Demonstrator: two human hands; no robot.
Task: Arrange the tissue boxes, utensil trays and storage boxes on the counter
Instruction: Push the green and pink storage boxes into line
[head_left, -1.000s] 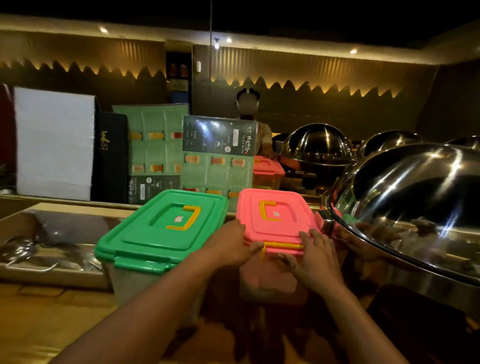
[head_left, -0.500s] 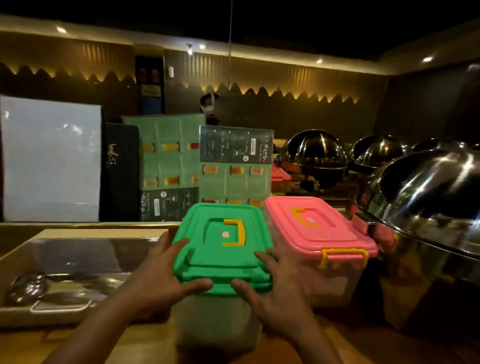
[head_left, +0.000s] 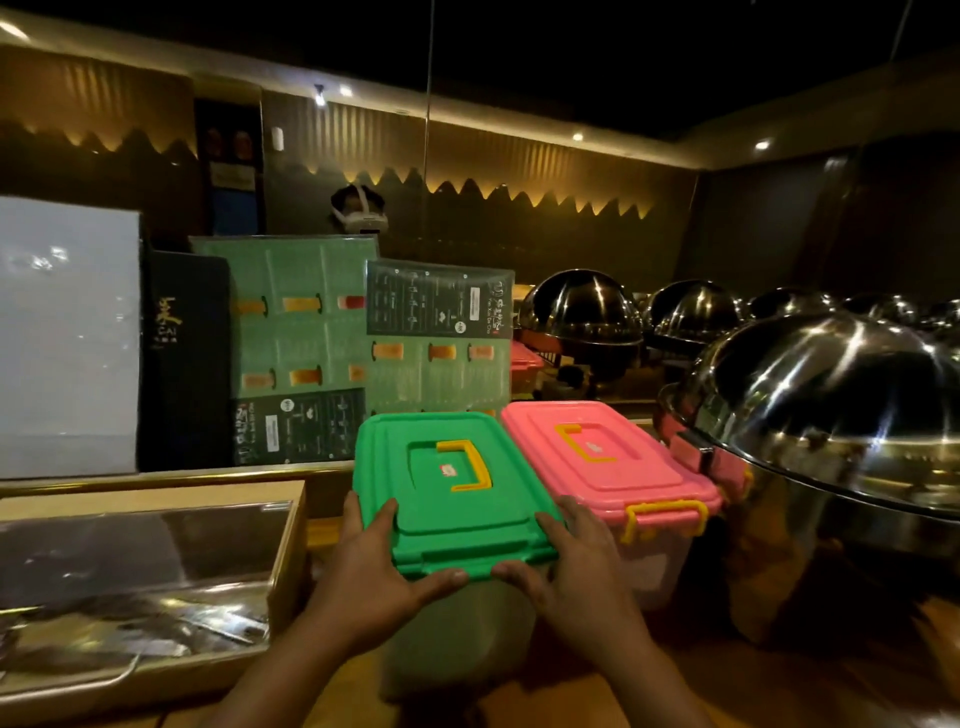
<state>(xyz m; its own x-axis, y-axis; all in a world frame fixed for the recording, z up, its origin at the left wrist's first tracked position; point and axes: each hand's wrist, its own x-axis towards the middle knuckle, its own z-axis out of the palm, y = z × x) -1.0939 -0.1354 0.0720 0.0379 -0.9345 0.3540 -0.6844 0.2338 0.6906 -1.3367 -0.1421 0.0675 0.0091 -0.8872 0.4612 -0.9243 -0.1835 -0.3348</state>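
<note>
1. Head view, hands: The left hand (head_left: 374, 577) grips the near left corner of the green-lidded storage box (head_left: 452, 493). Its fingers run up the lid's left edge and the thumb lies along the front rim.
2. The right hand (head_left: 576, 577) grips the near right corner of the same box. Its fingers rest on the lid's right edge and the thumb presses the front rim, close to the left thumb. Both hands are partly closed around the lid, not flat.
3. The green-lidded storage box stands upright between the two hands on the wooden counter (head_left: 779, 691). A yellow handle (head_left: 465, 465) lies flat in the lid recess, beyond the fingertips.
4. The pink-lidded storage box (head_left: 608, 457) stands immediately beyond the right hand, side by side with the green one; the lids appear to touch at the far end. Its yellow latch (head_left: 665, 519) faces the viewer.
5. Right of the right hand: a large steel dome cover (head_left: 831, 415), close to the pink box; further domes stand behind it.
6. Left of the left hand: a wooden utensil tray (head_left: 283, 566) with a shiny cover. Its contents cannot be told.
7. Beyond both hands: green menu boards (head_left: 311, 338) stand upright behind the boxes.
</note>
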